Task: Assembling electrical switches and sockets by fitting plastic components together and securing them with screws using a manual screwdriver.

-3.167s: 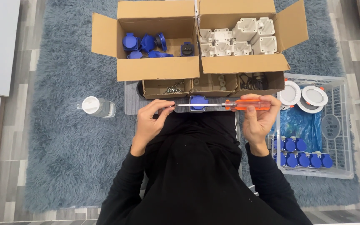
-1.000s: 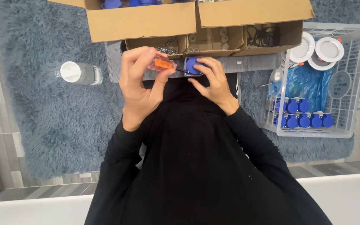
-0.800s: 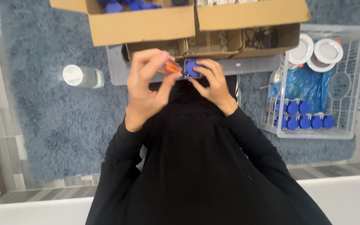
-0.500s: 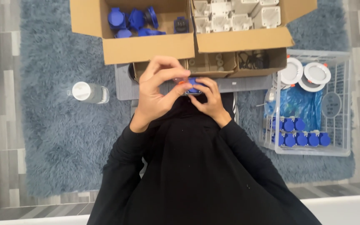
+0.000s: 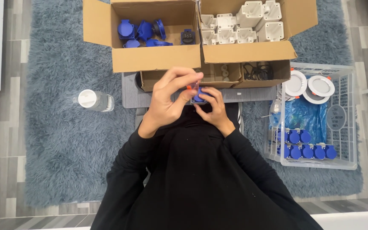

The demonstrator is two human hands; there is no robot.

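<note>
My left hand (image 5: 169, 100) is raised in front of me, its fingers closed on an orange-handled screwdriver (image 5: 191, 87) held end-on, so only a sliver of the handle shows. Its tip meets a small blue socket part (image 5: 199, 97) that my right hand (image 5: 211, 111) cups from below. Both hands meet just in front of the low cardboard tray (image 5: 211, 76). The screwdriver's shaft is hidden behind my fingers.
Behind the hands stand a cardboard box of blue socket parts (image 5: 148, 34) and a box of white housings (image 5: 243, 25). A white wire basket (image 5: 316, 123) on the right holds blue parts, a blue bag and white round fittings. A capped bottle (image 5: 93, 100) lies on the grey rug.
Earlier the screwdriver lay level between both hands. It now stands end-on in my left hand against the blue part in my right. The view has tilted so both boxes show more fully.
</note>
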